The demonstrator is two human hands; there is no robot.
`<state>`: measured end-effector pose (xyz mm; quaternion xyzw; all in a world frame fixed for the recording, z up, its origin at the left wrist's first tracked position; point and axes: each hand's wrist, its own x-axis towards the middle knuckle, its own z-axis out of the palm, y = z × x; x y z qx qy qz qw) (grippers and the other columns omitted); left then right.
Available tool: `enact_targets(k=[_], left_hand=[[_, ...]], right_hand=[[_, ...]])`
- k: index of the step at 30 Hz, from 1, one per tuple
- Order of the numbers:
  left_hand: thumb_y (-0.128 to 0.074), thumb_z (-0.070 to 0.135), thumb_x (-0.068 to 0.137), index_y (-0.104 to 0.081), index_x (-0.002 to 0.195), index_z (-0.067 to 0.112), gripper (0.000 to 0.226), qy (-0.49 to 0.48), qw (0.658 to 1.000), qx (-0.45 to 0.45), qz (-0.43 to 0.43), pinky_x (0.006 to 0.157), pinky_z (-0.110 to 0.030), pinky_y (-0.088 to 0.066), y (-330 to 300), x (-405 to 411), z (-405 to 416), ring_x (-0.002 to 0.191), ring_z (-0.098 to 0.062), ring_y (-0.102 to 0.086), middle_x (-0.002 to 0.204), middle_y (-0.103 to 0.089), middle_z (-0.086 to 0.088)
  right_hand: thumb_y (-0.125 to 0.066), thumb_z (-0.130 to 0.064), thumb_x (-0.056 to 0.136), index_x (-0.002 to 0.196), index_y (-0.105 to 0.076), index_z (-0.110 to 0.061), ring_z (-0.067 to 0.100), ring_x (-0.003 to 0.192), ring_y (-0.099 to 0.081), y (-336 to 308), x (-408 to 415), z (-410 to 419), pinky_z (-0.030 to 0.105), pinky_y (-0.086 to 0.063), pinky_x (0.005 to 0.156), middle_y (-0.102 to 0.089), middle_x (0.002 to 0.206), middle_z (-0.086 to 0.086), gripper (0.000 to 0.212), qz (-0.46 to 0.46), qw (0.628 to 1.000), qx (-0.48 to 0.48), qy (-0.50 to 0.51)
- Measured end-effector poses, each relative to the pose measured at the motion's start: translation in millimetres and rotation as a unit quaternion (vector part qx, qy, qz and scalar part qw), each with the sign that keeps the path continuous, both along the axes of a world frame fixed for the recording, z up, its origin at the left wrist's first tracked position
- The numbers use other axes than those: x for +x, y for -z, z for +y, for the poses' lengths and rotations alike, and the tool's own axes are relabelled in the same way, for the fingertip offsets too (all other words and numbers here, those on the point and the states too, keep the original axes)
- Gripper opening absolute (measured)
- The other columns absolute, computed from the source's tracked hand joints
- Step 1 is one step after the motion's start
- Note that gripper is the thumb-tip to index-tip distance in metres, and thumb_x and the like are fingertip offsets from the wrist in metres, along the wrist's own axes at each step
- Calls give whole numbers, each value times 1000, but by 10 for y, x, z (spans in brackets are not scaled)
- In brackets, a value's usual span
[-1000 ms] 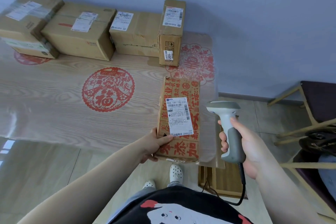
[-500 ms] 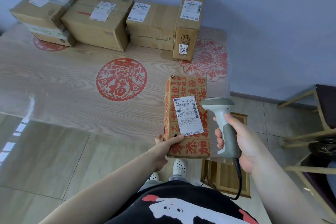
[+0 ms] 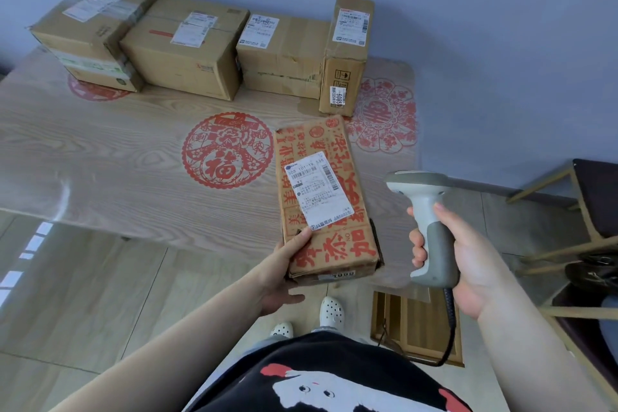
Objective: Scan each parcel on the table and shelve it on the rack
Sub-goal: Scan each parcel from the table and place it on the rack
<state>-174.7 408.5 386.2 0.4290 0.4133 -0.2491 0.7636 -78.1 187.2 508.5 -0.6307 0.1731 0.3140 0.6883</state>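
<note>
My left hand [image 3: 284, 273] grips the near end of a long brown parcel with red printing [image 3: 337, 244], its white shipping label [image 3: 317, 192] facing up. The parcel is lifted over the table's near right corner. To its right, my right hand [image 3: 468, 261] holds a grey and white barcode scanner [image 3: 428, 221] by the handle, its head level with the label and a short gap away. Several more brown parcels line the back of the wooden table [image 3: 100, 170]: a tilted box [image 3: 90, 40], a large box [image 3: 187, 53], a flat box [image 3: 284, 60] and an upright narrow box [image 3: 347, 57].
Red paper-cut designs [image 3: 227, 150] decorate the tabletop. A blue wall runs behind the table. Chairs with wooden legs [image 3: 585, 211] stand at the right, a wooden panel [image 3: 414, 328] lies on the tiled floor by my white shoes. No rack is in view.
My left hand has lifted the red-printed parcel off the table and brought it nearer. The scanner has stayed beside it on the right. My view has shifted left.
</note>
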Motion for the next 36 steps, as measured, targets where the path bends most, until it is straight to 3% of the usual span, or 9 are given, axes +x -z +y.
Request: enact_targets(k=[4,6,8,14,18,24,30,36], left_hand=[[-78,64,59,-29,148,41,104,-63,987,128,-72,100,-53,-39,-97,55,202,118,-20,-56,132,-60,6],[-86,60,59,-27,150,38,111,-94,977,161,-107,95,-42,-45,-100,97,300,114,-14,-60,131,-60,8],[-89,60,53,-26,151,40,118,-107,970,177,-129,101,-41,-50,-74,139,382,114,-14,-63,130,-61,9],[-91,63,46,-29,149,41,123,-99,967,172,-159,103,-45,-50,-11,157,442,115,-16,-64,129,-63,9],[-91,60,48,-28,150,41,121,-101,964,169,-179,103,-46,-50,-67,90,376,115,-17,-65,129,-64,6],[-91,58,51,-29,148,42,116,-116,954,192,-200,100,-45,-53,-175,95,198,112,-16,-66,129,-64,6],[-91,57,52,-28,149,41,117,-132,944,216,-212,99,-44,-54,-231,153,18,112,-16,-67,129,-64,5],[-90,56,52,-28,150,38,117,-148,939,226,-212,98,-42,-55,-254,221,-67,111,-16,-67,128,-64,3]], right_hand=[[-51,-45,95,113,-65,-11,14,51,-45,-122,0,43,31,-39,63,-53,65,3,40,-27,999,10,16],[-52,-47,94,114,-66,-13,13,51,-45,-188,-15,61,31,-38,63,-54,65,2,41,-46,999,5,21],[-53,-48,94,114,-67,-15,13,52,-45,-251,-45,81,32,-39,64,-54,65,1,41,-63,998,-7,30],[-53,-47,93,115,-66,-15,13,55,-45,-311,-254,168,30,-40,64,-54,66,2,41,-61,998,13,28],[-54,-47,85,117,-65,-12,14,55,-45,-380,-404,254,30,-40,62,-54,69,4,48,-93,993,64,-35],[-57,-46,88,120,-58,1,17,55,-45,-465,-407,405,27,-43,55,-54,71,6,57,-122,979,97,-129],[-58,-49,81,111,-60,-5,16,53,-46,-499,-337,390,26,-43,54,-54,70,7,53,-142,968,113,-171],[-63,-48,88,101,-61,-10,17,54,-47,-540,-282,330,28,-42,55,-55,70,7,40,-153,962,114,-196]])
